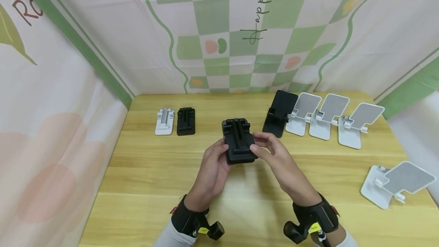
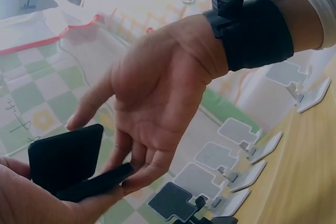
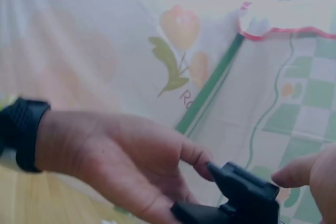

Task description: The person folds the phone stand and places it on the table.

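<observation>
Both hands hold a black folding phone stand above the middle of the table. My left hand grips its left side, thumb on the edge. On the other side, my right hand has its thumb at the lower right corner and its fingers behind. In the left wrist view the stand's plate is tilted up from its other panel, with the right hand around the far end. The right wrist view shows the stand from the side, between the left hand and the right thumb.
Folded at the back left lie a white stand and a black stand. Unfolded at the back right are a black stand and several white stands. Another white stand is near the right edge. Printed curtains surround the wooden table.
</observation>
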Demonstrator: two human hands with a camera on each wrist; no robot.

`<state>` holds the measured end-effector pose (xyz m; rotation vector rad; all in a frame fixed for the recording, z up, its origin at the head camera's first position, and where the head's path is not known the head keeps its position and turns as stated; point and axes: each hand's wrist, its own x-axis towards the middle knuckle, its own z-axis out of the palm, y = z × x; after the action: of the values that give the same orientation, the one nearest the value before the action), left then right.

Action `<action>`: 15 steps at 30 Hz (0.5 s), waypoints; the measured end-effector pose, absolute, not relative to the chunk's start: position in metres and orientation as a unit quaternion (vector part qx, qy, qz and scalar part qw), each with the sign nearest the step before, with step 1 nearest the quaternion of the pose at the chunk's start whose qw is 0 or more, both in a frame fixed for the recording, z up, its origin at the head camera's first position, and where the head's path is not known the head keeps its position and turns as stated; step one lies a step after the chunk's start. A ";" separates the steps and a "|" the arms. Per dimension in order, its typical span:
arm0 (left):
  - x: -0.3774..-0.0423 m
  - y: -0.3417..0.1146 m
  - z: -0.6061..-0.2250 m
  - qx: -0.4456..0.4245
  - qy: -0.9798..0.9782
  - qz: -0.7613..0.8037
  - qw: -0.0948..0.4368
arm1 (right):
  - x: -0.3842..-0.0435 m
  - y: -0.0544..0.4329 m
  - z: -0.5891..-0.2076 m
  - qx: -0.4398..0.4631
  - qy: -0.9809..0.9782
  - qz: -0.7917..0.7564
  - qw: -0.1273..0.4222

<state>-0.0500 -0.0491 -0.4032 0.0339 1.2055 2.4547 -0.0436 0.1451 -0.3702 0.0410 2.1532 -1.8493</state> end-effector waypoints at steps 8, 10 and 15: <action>-0.050 -0.047 -0.404 -0.005 0.457 0.864 0.213 | -0.050 0.151 -0.371 0.034 0.696 -0.683 0.219; -0.049 -0.046 -0.405 -0.006 0.463 0.859 0.218 | -0.051 0.152 -0.373 0.029 0.679 -0.694 0.236; -0.048 -0.045 -0.406 0.002 0.482 0.847 0.224 | -0.052 0.153 -0.377 0.016 0.661 -0.704 0.258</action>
<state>-0.0482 -0.0450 -0.4059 0.0057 1.3311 2.3361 -0.0524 0.1534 -0.3774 0.0439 1.7936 -1.9098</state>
